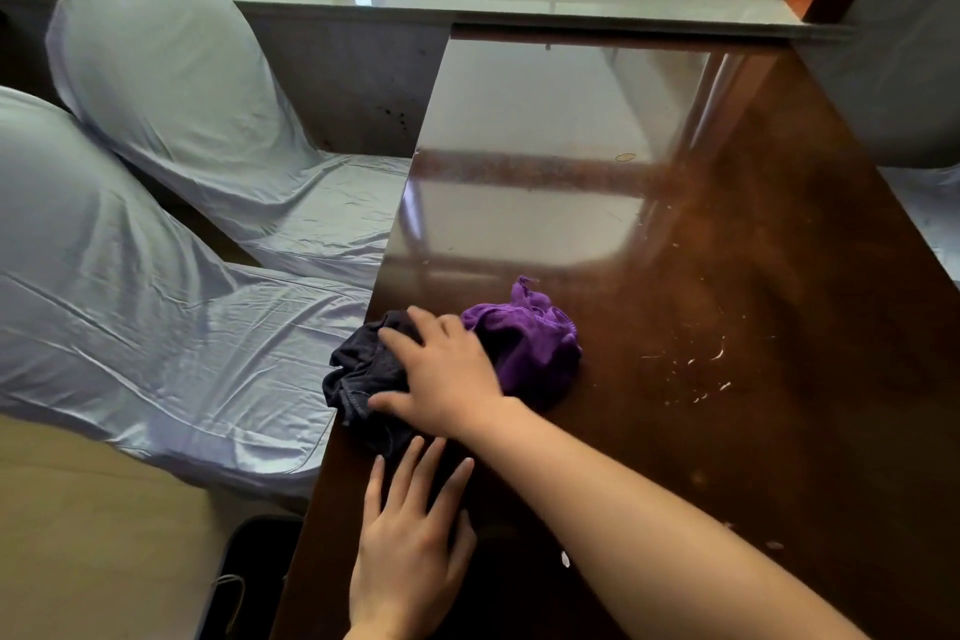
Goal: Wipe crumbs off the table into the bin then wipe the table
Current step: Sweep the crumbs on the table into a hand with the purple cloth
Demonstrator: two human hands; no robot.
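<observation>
**Observer A:** While the right hand (441,369) lay flat and spread across the two cloths, I noted no real grasp. Fingers were extended, palm pressing down, nothing clenched. It bore on the dark grey cloth (363,374) at the table's left edge, with the purple cloth (530,343) bunched just right of it, touching.

**Observer B:** And the left hand (410,535)?

**Observer A:** Open, flat on the wooden table (753,276) near the left edge, just nearer than the grey cloth. It held nothing.

**Observer B:** Where were the crumbs?

**Observer A:** Pale flecks, the crumbs (696,369), were scattered to the right of the purple cloth, well apart from the left edge. A few more bits lay near the near right side. A dark bin (249,582) sat on the floor below the near left edge, only partly in view.

**Observer B:** Risks, as you judged them?

**Observer A:** Several. The grey cloth already overhung the edge; a flat press without a grip could let it slide off onto the covered chair (156,327) or the floor. The bin's mouth sat nearer than the cloths, so crumbs swept straight left would likely land on the chair seat rather than in it. Two loose cloths under one palm could also separate and leave flecks behind. The glossy top looked slick, which would add to slipping.
</observation>
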